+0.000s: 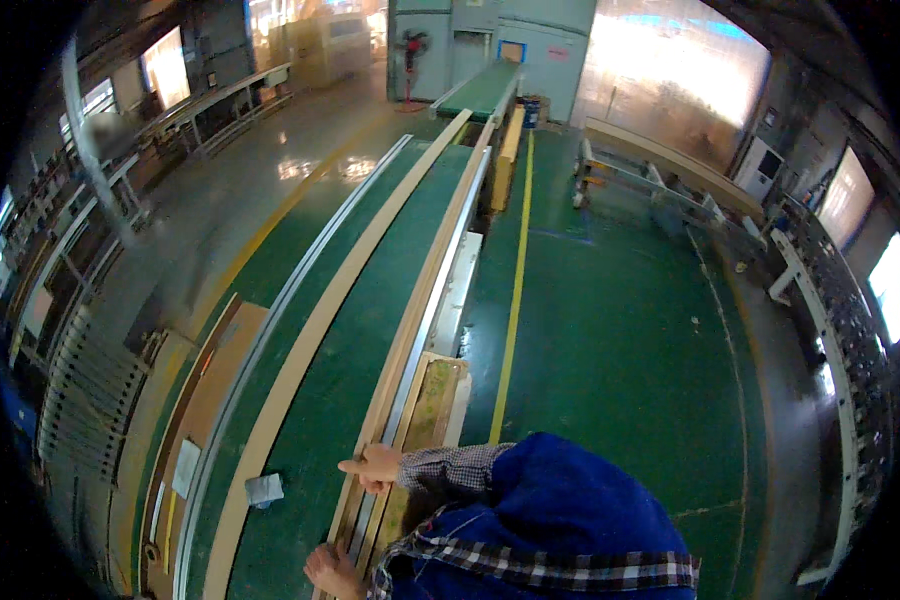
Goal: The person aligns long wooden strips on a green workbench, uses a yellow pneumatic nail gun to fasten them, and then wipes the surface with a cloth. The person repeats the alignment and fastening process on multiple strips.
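Note:
Two long wooden strips lie lengthwise on a green conveyor table. My right hand (375, 467) lies across the right-hand wooden strip (410, 335), with one finger reaching past its left edge and the others curled on it. Closer to me, my left hand (335, 572) is closed around the near part of that same strip. Its fingertips are partly hidden. The other pale strip (315, 325) runs along the middle of the table, touched by neither hand. A small grey block or folded piece (264, 489) sits against its right edge.
Metal rails (300, 255) edge the green table (370, 300). A wooden board (232, 350) and a pale sheet (186, 468) lie along its left side. Beside my right arm is a long narrow box (432, 395). A red fan (410, 65) stands far off; racks line both sides.

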Demonstrator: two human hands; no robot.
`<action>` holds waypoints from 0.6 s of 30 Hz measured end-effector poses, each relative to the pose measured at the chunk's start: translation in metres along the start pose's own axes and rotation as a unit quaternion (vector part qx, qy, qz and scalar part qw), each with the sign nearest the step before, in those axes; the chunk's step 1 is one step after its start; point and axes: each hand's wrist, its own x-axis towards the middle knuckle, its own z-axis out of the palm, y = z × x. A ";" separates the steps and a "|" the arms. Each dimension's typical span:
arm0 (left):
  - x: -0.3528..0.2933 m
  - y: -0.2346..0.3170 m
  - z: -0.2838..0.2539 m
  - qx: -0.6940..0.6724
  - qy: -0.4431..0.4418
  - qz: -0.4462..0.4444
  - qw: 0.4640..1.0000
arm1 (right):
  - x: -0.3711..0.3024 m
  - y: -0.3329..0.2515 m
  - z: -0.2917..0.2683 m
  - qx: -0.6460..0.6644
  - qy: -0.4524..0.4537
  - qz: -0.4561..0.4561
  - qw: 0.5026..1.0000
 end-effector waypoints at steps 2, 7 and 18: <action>0.011 0.008 0.018 -0.024 -0.001 -0.005 1.000 | 0.002 -0.002 -0.013 0.036 0.015 0.026 0.999; 0.040 0.049 0.009 -0.016 0.045 0.007 0.999 | 0.008 0.010 -0.038 0.043 0.052 0.036 0.997; -0.024 -0.007 -0.100 -0.072 -0.025 -0.120 0.990 | 0.018 0.045 -0.033 0.288 0.053 0.107 0.950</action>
